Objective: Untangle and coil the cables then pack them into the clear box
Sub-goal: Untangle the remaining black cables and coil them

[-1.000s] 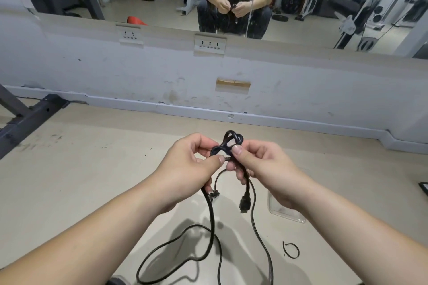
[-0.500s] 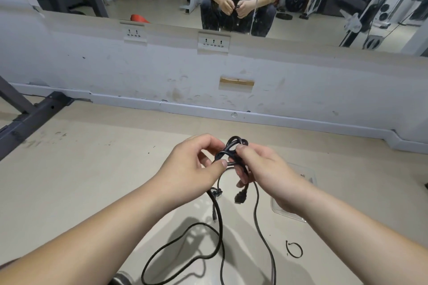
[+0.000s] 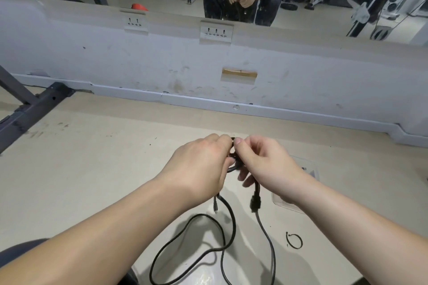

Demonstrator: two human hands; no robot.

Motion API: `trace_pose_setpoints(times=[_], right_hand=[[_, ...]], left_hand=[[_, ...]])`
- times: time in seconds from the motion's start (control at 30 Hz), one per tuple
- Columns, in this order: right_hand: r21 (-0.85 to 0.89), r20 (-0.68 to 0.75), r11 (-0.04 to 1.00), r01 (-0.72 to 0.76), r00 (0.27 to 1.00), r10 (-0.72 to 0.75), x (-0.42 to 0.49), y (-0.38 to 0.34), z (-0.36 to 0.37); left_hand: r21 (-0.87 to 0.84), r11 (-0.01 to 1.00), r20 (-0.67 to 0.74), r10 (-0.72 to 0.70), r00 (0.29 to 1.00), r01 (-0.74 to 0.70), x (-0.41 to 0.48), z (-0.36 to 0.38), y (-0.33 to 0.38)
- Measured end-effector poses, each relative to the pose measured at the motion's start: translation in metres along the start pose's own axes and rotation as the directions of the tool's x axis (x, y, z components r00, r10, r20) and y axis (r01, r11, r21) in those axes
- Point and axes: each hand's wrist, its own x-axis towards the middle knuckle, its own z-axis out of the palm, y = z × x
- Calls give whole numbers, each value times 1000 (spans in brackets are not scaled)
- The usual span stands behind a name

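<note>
A knot of black cables (image 3: 234, 161) hangs in the air between my two hands, above the beige floor. My left hand (image 3: 201, 164) grips the knot from the left, fingers curled round it. My right hand (image 3: 261, 164) pinches the top of the knot with thumb and forefinger. From the knot a thick cable runs down and loops on the floor (image 3: 185, 250). A black plug (image 3: 255, 202) and a small connector (image 3: 215, 206) dangle below my hands. The clear box (image 3: 311, 172) lies on the floor to the right, mostly hidden behind my right wrist.
A small black cable tie ring (image 3: 294, 240) lies on the floor at the lower right. A white low wall with sockets (image 3: 216, 32) and a mirror above stands ahead. A dark metal frame (image 3: 27, 111) crosses the floor at the left.
Both hands have closed in tighter around the knot, so less of its loop shows above the fingers. The dangling plug has swung slightly right.
</note>
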Motion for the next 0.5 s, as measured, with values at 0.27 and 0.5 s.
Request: trace_pose_setpoints(times=[0.27,0.5], right_hand=[[294,18,949,-116,993,116,12,6,-4],[139,-58,990,-2,998,10,6,9,3]], left_hand=[[-751,629,-70,-381,922,203,9,-7,-9],[-474,879,-43,-73,996,44,2,1,-19]])
